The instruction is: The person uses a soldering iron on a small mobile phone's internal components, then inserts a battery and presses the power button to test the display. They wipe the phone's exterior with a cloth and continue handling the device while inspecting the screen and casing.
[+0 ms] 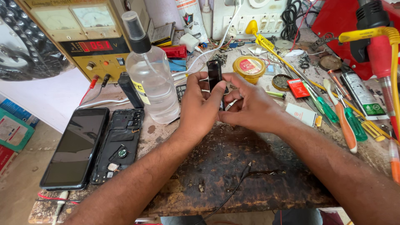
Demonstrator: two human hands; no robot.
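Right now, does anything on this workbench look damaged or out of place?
Yes. The bench top is scorched black and pitted in front of the hands. At its left edge an opened phone body lies with its insides bare beside a dark phone. The left hand and right hand hold a small black part.

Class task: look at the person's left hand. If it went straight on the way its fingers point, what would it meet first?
The left hand points up and away; beyond the small black part it holds, probably the white cable, though depth is unclear.
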